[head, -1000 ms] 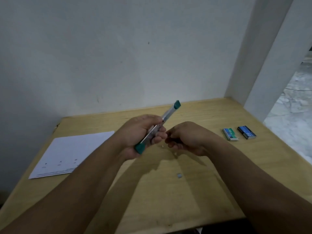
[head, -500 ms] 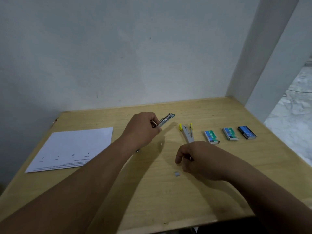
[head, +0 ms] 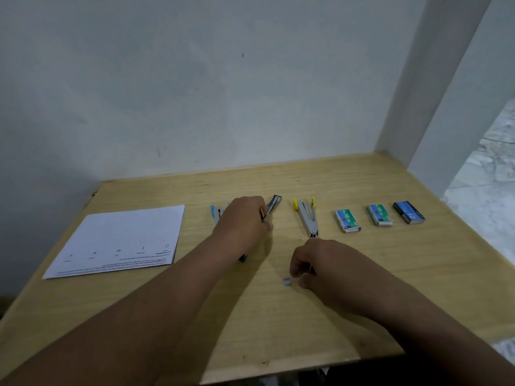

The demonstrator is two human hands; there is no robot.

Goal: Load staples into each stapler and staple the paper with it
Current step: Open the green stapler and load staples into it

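1. On the wooden table (head: 362, 288), against the wall: three staplers, three staple boxes and a paper stack, nothing stacked on anything else.
2. Paper stack (head: 122, 240) lies flat at far left, well apart from both hands; small marks along its near edge, too tiny to tell if any are staples. My call: stapling with the staplers not visibly done.
3. Left hand (head: 242, 227) wraps the green stapler (head: 273, 204), fingers curled shut round its body, metal head poking out past the knuckles, green tail end showing near the wrist. Looks swung open, so probably mid-load.
4. Right hand (head: 315, 263) low over the table, fingertips drawn in toward a pinch just beside the loose staple strip (head: 287, 282); can't tell if it already holds something thin.
5. Yellow stapler (head: 306, 215) lies splayed open between the hands, untouched; loaded or not, can't tell.
6. Blue stapler (head: 216, 214) mostly hidden behind the left hand, on the table.
7. Staple boxes in a row at right: first green box (head: 347, 220), second green box (head: 379, 215), blue box (head: 408, 212).
8. Judgement: early-to-middle; loading under way on one stapler, two more plus all stapling left.
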